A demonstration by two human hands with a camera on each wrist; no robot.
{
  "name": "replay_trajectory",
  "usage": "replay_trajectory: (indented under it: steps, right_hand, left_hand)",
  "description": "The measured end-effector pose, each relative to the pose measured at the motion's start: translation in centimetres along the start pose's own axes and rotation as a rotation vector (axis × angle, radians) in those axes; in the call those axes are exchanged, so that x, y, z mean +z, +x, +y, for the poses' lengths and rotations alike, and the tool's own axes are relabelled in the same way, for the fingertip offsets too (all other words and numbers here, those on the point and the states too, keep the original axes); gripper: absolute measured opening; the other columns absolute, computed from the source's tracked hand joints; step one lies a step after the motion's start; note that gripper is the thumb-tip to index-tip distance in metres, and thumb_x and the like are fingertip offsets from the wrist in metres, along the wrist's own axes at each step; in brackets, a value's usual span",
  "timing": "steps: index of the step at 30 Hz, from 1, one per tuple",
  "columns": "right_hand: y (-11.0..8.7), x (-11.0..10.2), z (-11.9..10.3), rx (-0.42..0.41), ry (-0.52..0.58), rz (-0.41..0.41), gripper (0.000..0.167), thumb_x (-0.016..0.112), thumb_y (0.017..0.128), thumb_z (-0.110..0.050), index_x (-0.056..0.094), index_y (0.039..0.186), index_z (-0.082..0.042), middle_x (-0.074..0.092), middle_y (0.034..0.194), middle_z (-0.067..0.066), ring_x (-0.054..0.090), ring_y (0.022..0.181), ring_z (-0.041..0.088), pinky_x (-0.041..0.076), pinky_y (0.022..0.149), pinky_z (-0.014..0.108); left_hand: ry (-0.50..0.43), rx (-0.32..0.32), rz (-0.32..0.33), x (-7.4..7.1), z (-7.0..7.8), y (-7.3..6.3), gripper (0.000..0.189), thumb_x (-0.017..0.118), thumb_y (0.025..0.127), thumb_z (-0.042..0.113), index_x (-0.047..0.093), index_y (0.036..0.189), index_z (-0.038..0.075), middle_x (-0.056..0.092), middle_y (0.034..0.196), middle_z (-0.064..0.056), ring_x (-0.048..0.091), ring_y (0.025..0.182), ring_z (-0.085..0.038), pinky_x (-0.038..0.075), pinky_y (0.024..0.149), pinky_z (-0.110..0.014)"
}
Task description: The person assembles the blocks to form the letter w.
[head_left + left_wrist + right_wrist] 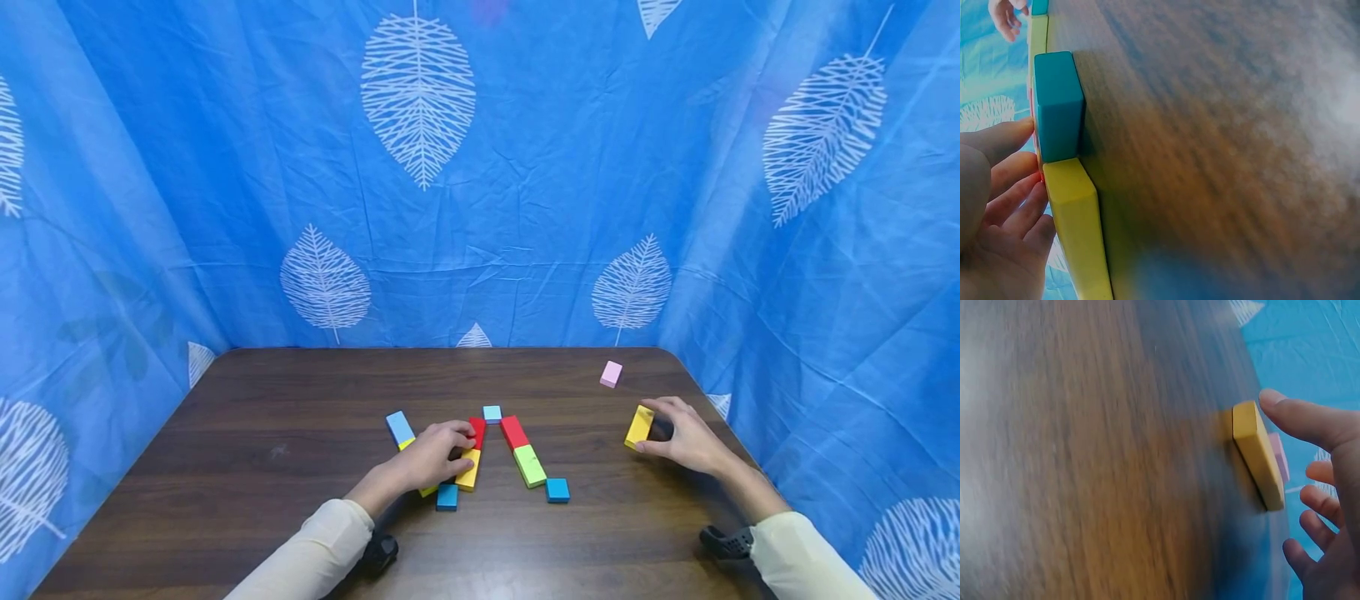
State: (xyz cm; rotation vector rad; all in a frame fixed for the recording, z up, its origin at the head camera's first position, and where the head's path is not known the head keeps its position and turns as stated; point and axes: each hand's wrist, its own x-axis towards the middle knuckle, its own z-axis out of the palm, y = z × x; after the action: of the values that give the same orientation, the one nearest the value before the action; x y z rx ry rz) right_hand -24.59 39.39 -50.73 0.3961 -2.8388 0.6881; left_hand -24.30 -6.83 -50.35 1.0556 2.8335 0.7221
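Note:
My left hand (435, 452) is over a slanted row of blocks in the head view. Its fingertips touch a red block (480, 426), and the thumb lies against the yellow block (467, 475) below it. The left wrist view shows a teal block (1060, 109) and a yellow-green block (1075, 231) beside these fingers. At the right, my right hand (686, 437) spans a yellow block (639, 427) between thumb and index finger. In the right wrist view that block lies on the table, with the thumb (1297, 415) close to its near end and the other fingers spread.
Right of the left hand, a red block (514, 431), a green block (530, 467) and a blue block (557, 490) form another slanted row. Near the tops sits a pale blue block (492, 413). A pink block (611, 373) lies near the back edge of the wooden table (300, 383).

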Motion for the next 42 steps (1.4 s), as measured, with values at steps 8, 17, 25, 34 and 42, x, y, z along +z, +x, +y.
replay_trajectory:
  steps: [8, 17, 25, 34, 42]
  right_hand:
    - [-0.2, 0.0, 1.0, 0.071, -0.022, -0.08, 0.102, 0.09, 0.076, -0.049, 0.047, 0.145, 0.012, 0.046, 0.139, 0.038, 0.044, 0.127, 0.056, 0.039, 0.1, 0.073]
    - [0.1, 0.2, 1.4, 0.135, -0.023, -0.145, 0.105, 0.088, 0.078, -0.05, 0.042, 0.147, 0.014, 0.043, 0.142, 0.039, 0.042, 0.129, 0.056, 0.038, 0.101, 0.073]
    - [0.3, 0.6, 1.6, 0.118, -0.004, -0.122, 0.101, 0.088, 0.078, -0.049, 0.045, 0.145, 0.012, 0.047, 0.137, 0.036, 0.047, 0.125, 0.053, 0.039, 0.102, 0.071]
    - [0.4, 1.1, 0.8, 0.1, 0.018, -0.078, 0.098, 0.089, 0.077, -0.048, 0.049, 0.141, 0.013, 0.052, 0.132, 0.032, 0.053, 0.12, 0.049, 0.042, 0.102, 0.068]
    - [0.7, 1.5, -0.2, 0.079, 0.018, -0.071, 0.097, 0.09, 0.076, -0.049, 0.05, 0.141, 0.011, 0.053, 0.132, 0.03, 0.055, 0.12, 0.047, 0.045, 0.101, 0.066]
  left_hand:
    - [-0.003, -0.001, -0.002, 0.0, 0.0, 0.0, 0.034, 0.079, 0.094, 0.02, 0.075, 0.123, 0.002, 0.062, 0.136, -0.01, 0.057, 0.124, -0.03, 0.051, 0.103, -0.044]
    - [-0.001, 0.002, -0.007, -0.1, 0.1, 0.1, 0.033, 0.079, 0.095, 0.02, 0.076, 0.123, 0.002, 0.062, 0.136, -0.009, 0.058, 0.124, -0.029, 0.051, 0.103, -0.043]
    - [0.003, 0.01, -0.001, 0.0, 0.1, 0.1, 0.033, 0.079, 0.094, 0.019, 0.076, 0.121, 0.001, 0.063, 0.135, -0.01, 0.058, 0.124, -0.03, 0.051, 0.102, -0.044]
    - [0.031, 0.001, -0.013, -0.2, 0.6, 0.2, 0.034, 0.08, 0.094, 0.021, 0.076, 0.121, 0.001, 0.064, 0.133, -0.01, 0.058, 0.122, -0.03, 0.05, 0.104, -0.046]
    - [0.048, -0.021, -0.03, -0.6, 1.0, 0.7, 0.033, 0.082, 0.092, 0.02, 0.076, 0.119, 0.002, 0.065, 0.132, -0.011, 0.059, 0.121, -0.029, 0.051, 0.103, -0.044]
